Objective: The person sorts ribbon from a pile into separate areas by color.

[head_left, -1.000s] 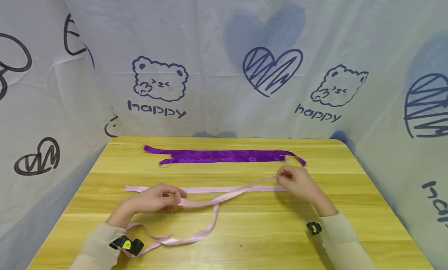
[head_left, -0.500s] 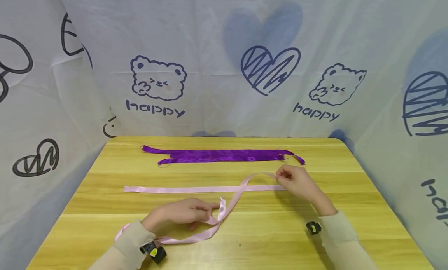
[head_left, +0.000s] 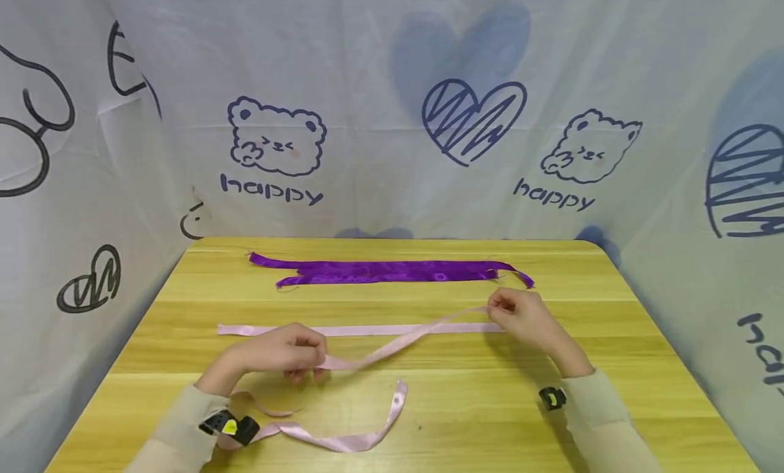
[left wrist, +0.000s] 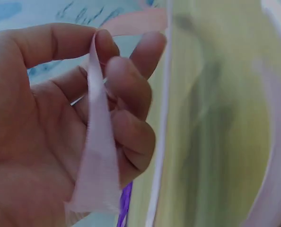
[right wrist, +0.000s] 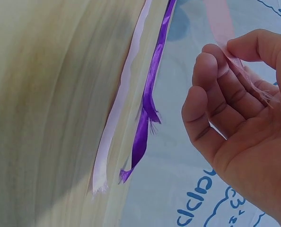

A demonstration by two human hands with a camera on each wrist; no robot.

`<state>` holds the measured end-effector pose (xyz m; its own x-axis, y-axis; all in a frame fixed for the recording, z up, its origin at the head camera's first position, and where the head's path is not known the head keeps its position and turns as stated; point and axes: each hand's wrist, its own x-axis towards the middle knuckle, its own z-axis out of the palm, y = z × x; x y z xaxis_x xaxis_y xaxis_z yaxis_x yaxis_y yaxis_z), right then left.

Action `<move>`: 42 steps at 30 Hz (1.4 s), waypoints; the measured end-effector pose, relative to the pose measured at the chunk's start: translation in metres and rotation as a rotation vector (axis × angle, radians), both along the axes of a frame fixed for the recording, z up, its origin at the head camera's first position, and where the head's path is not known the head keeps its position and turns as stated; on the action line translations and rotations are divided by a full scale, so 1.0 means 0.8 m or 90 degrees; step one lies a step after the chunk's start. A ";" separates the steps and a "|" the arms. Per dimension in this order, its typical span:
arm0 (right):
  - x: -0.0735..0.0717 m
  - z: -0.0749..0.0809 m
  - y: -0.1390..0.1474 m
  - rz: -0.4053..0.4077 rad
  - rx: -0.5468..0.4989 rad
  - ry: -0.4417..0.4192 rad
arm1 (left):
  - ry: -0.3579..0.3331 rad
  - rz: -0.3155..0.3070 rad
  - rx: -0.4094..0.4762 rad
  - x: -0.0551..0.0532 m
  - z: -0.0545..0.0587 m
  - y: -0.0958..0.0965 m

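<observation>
A pink satin ribbon (head_left: pixel 392 348) hangs in a slightly sagging line between the two hands, above the table. My left hand (head_left: pixel 272 354) pinches its left end between thumb and index finger. In the left wrist view a frayed tail of this ribbon (left wrist: pixel 100 156) drops from the pinch across the palm. My right hand (head_left: pixel 527 320) pinches the other end, and its frayed threads lie over the fingers in the right wrist view. Behind them a second pink ribbon (head_left: pixel 373 331) lies straight on the table. A loose, curling pink ribbon (head_left: pixel 352 442) lies in front, partly hidden by the left wrist.
Several purple ribbons (head_left: pixel 398 272) lie side by side along the back of the wooden table (head_left: pixel 478 418). A printed white cloth (head_left: pixel 367 119) surrounds the table at the back and sides. Each wrist wears a small black camera.
My left hand moved right and toward the front, then back left, now pinching the held ribbon's end. The loose ribbon's end has dropped away from the held one. The right hand barely moved.
</observation>
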<state>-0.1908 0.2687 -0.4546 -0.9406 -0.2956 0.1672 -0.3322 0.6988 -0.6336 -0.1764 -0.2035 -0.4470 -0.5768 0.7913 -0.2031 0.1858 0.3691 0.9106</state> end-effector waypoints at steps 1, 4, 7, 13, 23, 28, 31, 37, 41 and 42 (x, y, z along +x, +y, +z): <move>0.000 0.000 0.001 -0.002 0.002 0.001 | -0.009 0.011 0.004 -0.002 0.002 -0.011; 0.000 -0.002 0.004 -0.001 0.009 -0.007 | -0.023 0.041 0.007 -0.004 0.008 -0.039; 0.000 -0.004 0.004 0.007 0.015 -0.018 | -0.010 0.072 -0.003 -0.005 0.012 -0.059; 0.002 -0.009 0.005 0.013 0.018 -0.032 | 0.041 0.134 -0.035 -0.007 0.014 -0.080; 0.005 -0.013 0.014 0.016 0.015 -0.032 | 0.060 0.204 -0.075 -0.011 0.006 -0.108; 0.006 -0.014 0.017 0.017 0.013 -0.038 | 0.070 0.223 -0.089 -0.010 0.004 -0.113; 0.006 -0.016 0.020 0.023 0.018 -0.048 | 0.076 0.234 -0.098 -0.011 0.001 -0.114; 0.006 -0.019 0.025 0.027 0.034 -0.086 | 0.103 0.251 -0.118 -0.015 -0.012 -0.113; 0.005 -0.019 0.025 0.029 0.042 -0.127 | 0.115 0.263 -0.144 -0.016 -0.017 -0.109; 0.004 -0.018 0.025 0.032 0.044 -0.135 | 0.117 0.266 -0.149 -0.016 -0.018 -0.108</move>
